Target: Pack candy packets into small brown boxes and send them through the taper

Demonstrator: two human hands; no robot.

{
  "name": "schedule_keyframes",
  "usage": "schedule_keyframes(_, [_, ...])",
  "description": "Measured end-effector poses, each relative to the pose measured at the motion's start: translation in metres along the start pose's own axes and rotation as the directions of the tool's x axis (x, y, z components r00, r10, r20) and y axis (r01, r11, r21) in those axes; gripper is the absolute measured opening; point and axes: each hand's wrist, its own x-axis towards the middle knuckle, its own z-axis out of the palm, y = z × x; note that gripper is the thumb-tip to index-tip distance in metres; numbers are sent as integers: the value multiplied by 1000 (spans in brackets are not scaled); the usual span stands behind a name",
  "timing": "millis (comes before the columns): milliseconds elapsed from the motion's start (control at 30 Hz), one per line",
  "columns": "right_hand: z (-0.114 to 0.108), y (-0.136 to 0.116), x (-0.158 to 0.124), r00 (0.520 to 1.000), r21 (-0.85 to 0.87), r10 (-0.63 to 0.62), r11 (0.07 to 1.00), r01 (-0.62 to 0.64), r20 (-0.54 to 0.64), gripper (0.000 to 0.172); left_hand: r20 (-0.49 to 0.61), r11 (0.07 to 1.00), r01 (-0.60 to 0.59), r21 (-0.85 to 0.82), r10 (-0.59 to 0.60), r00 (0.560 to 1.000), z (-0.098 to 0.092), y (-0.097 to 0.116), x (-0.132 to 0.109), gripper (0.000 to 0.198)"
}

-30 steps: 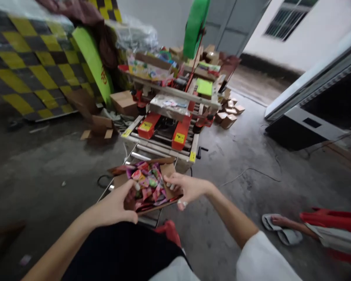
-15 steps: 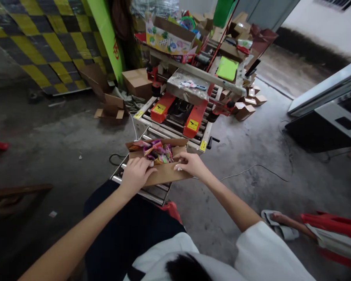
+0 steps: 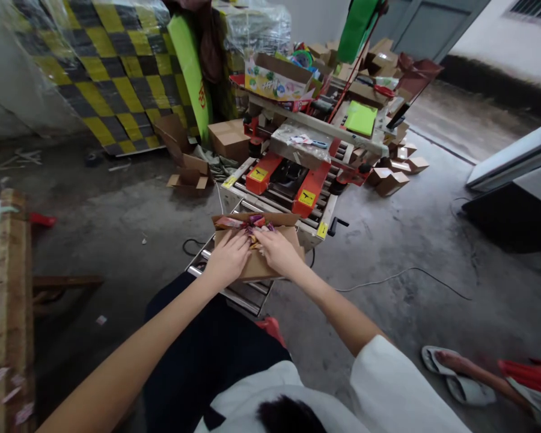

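A small cardboard box [image 3: 258, 267] full of bright candy packets [image 3: 252, 222] sits on the metal roller conveyor [image 3: 234, 288] in front of me. My left hand [image 3: 229, 257] lies flat on the near flap, fingers stretched toward the packets. My right hand [image 3: 277, 251] presses down beside it, fingers spread over the same flap. The two hands almost touch at the box's middle. The far flap [image 3: 270, 219] stands partly up.
Beyond the box stands a carton-sealing machine [image 3: 293, 174] with orange guards. Loose cartons [image 3: 390, 180] lie on the concrete floor to its right and left. A wooden bench edge [image 3: 9, 288] is at my left. Another person's sandalled foot [image 3: 460, 376] rests at the lower right.
Both hands have come together over the box, folding the near flaps down across the packets. The view has shifted, and the wooden bench edge now shows at left.
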Motion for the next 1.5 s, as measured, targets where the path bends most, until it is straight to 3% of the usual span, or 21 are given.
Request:
schedule_keyframes(100, [-10, 12, 14, 986, 1, 51, 999, -51, 158, 40, 24, 999, -1, -50, 2, 1000, 2, -2, 9, 38])
schedule_keyframes(233, [-20, 17, 33, 930, -119, 59, 993, -17, 362, 26, 119, 999, 6, -44, -1, 993, 8, -7, 25, 33])
schedule_keyframes(367, [-15, 20, 39, 929, -137, 64, 990, -15, 366, 22, 138, 1000, -9, -22, 12, 990, 8, -9, 33, 30])
schedule_keyframes(433, [-9, 21, 32, 951, -121, 63, 992, -27, 303, 26, 100, 1000, 11, -5, -11, 995, 5, -6, 29, 32])
schedule_keyframes(500, [-1, 22, 20, 982, -59, 54, 997, -44, 183, 29, -29, 995, 100, 21, -99, 995, 2, -3, 20, 28])
schedule_keyframes(533, [3, 22, 13, 993, -20, 52, 999, -50, 104, 29, -122, 984, 176, 28, -172, 978, 2, -1, 16, 25])
schedule_keyframes(600, [8, 21, 3, 996, 44, 48, 998, -45, -75, 27, -283, 940, 342, 11, -325, 902, 2, 2, 9, 29])
schedule_keyframes(667, [10, 20, 0, 977, 60, 31, 998, -19, -209, 31, -331, 900, 436, -10, -414, 848, 4, 2, 6, 39])
schedule_keyframes(700, [11, 20, 1, 971, 66, 20, 998, -5, -240, 36, -319, 896, 444, -11, -424, 848, 5, 1, 5, 41])
schedule_keyframes(800, [11, 20, 9, 986, 89, 20, 996, -6, -164, 43, -237, 927, 375, 8, -363, 901, 5, -2, 8, 41])
schedule_keyframes(933, [11, 24, 24, 999, 36, 35, 999, -36, 28, 32, -121, 967, 250, 53, -242, 963, 2, -6, 16, 38])
schedule_keyframes(1033, [12, 26, 26, 997, 14, 12, 1000, -13, 70, 30, 10, 986, 146, 85, -148, 989, 1, -4, 27, 35])
schedule_keyframes(1100, [11, 25, 21, 1000, 28, -3, 1000, 3, -6, 29, 91, 991, 105, 87, -112, 990, 2, -1, 35, 32])
schedule_keyframes(1167, [11, 24, 14, 982, 27, -6, 1000, 11, -191, 26, 128, 993, 88, 77, -98, 987, 4, 1, 38, 29])
schedule_keyframes(1267, [13, 22, 7, 886, -26, 28, 999, -45, -462, 45, 136, 998, 51, 34, -55, 989, 9, 0, 35, 30])
schedule_keyframes(1367, [16, 21, 5, 862, -68, 49, 993, -96, -505, 64, 131, 996, -54, -76, 64, 989, 14, -2, 29, 40])
schedule_keyframes(1500, [17, 23, 7, 861, -64, 31, 995, -73, -507, 59, 33, 980, -145, -139, 151, 988, 19, -3, 23, 44])
